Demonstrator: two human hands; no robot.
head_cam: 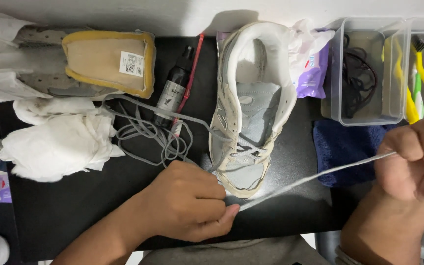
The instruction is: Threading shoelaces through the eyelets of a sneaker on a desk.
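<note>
Lace (315, 175) stretched taut between both grips; left hand (190, 201) pinches its near end, right hand (418, 157) fisted around it; sneaker (249, 103) just beyond left grip

Both forearms are showing bare, with no sleeves, watch or bracelets visible. The left hand (187, 201) and right hand (418, 162) are wearing no gloves or rings. Fingernails on the left fingers (222, 216) are appearing short and unpainted. Grey clothing is showing at the lower frame edge.
</note>
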